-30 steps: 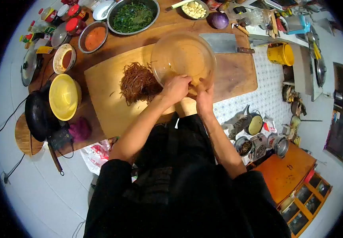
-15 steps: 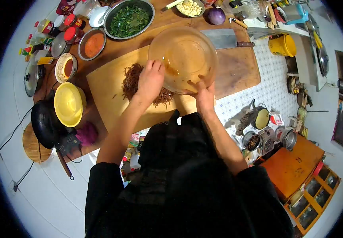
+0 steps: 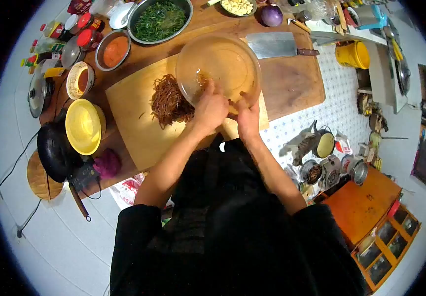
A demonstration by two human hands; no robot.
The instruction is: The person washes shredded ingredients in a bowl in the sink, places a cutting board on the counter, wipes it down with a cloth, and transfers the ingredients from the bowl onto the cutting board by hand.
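Observation:
My right hand grips the near rim of a clear glass bowl, which is tilted over the cutting board. My left hand reaches into the bowl at its near left side, its fingers against some brown bits on the inner wall. Whether those fingers hold anything is too small to tell. Left of the bowl, a heap of dark brown shreds lies on the board. Behind the bowl to the right rests a cleaver.
A yellow bowl and a black wok are at the left. Along the back stand a bowl of greens, a bowl of red sauce, several jars, a bowl of garlic and a purple onion.
My left hand has moved right, from above the brown heap into the glass bowl. The bowl has shifted slightly left, still held by my right hand.

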